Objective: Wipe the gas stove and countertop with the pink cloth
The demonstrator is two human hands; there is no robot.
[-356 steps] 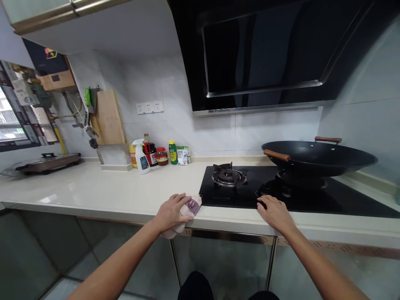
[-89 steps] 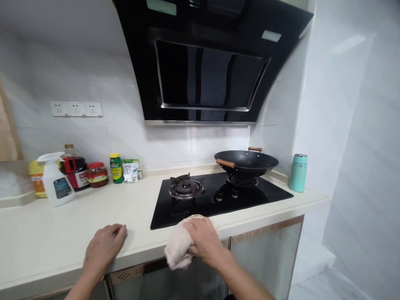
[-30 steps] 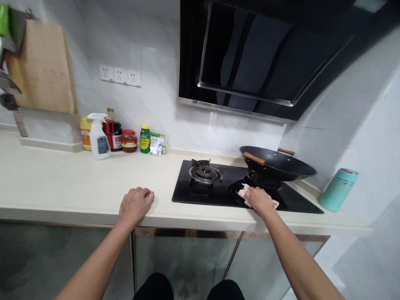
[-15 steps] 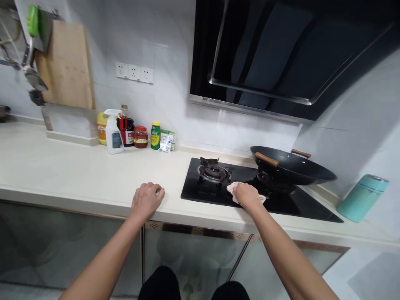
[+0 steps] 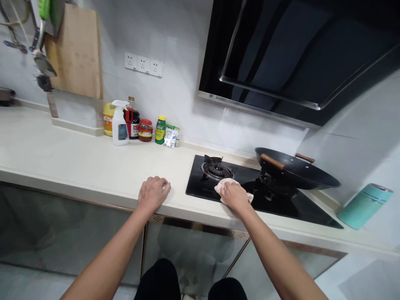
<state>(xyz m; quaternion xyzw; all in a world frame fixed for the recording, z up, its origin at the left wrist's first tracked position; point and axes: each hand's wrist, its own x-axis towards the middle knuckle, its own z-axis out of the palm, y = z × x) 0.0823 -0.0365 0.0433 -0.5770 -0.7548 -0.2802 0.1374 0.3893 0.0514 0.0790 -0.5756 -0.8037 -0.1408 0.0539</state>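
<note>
Where right hand (image 5: pixel 234 195) grips, cloth (image 5: pixel 222 183) (pale) bunches.

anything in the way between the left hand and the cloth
Nothing visible stands between the left hand and the cloth: only countertop and the cooktop's front-left surface lie between them. The right hand covers part of the cloth.

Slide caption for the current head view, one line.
Right hand holds a pale cloth on the black cooktop, left of a wok; left hand rests on the counter.
</note>
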